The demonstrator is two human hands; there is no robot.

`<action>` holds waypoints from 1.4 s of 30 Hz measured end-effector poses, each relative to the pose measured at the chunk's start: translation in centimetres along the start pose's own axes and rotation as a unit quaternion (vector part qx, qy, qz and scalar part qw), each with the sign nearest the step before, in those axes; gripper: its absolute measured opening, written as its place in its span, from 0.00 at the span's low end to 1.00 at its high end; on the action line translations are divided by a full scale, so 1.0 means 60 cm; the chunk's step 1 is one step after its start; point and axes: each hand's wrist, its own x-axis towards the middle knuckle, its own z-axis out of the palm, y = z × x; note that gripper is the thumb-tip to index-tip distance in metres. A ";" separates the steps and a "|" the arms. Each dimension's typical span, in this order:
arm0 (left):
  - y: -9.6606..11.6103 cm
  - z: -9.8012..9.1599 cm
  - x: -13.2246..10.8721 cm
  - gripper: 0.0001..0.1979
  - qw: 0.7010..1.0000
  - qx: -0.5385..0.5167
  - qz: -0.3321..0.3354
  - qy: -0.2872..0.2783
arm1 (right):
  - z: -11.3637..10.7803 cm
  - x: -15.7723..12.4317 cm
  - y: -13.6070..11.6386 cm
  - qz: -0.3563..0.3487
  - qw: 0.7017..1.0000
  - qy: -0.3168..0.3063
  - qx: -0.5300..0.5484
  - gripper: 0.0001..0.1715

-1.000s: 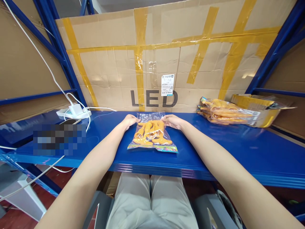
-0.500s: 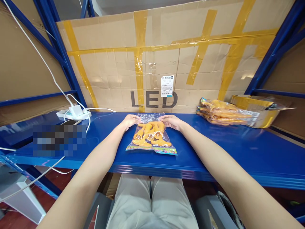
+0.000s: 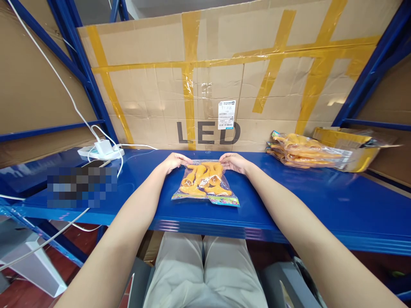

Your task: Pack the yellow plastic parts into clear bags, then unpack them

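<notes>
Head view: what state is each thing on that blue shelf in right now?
Clear plastic bag of orange toys: flat on blue metal shelf, top edge pinched.
Left hand: pinching bag's left top corner.
Right hand: pinching right top corner.
Pile of similar filled bags: stacked, untouched.
White charger: plugged into white power strip.

Both bare forearms stretched forward, converging toward centre. Left hand (image 3: 173,161), right hand (image 3: 233,161) palm-down, level, near each other but apart, fingers curled inward, fingertips pinching.

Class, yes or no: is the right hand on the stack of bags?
No, the right hand touches the middle bag, away from the stack.
</notes>
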 end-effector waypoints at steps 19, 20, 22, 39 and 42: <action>0.017 0.017 -0.005 0.11 0.945 0.284 0.163 0.008 | 0.000 0.009 -0.011 -0.078 0.958 0.002 -0.275 0.16; 0.018 0.018 -0.005 0.11 0.939 0.298 0.174 0.006 | 0.000 0.008 -0.012 -0.076 0.960 -0.001 -0.269 0.17; 0.019 0.020 -0.004 0.11 0.929 0.312 0.200 0.008 | 0.001 0.004 -0.012 -0.083 0.959 -0.005 -0.273 0.21; 0.049 0.040 -0.031 0.12 0.865 0.353 0.349 0.068 | -0.026 -0.015 -0.025 -0.010 0.973 -0.095 -0.211 0.28; 0.057 0.051 -0.040 0.12 0.867 0.332 0.367 0.060 | -0.023 -0.026 -0.030 0.027 0.980 -0.143 -0.135 0.21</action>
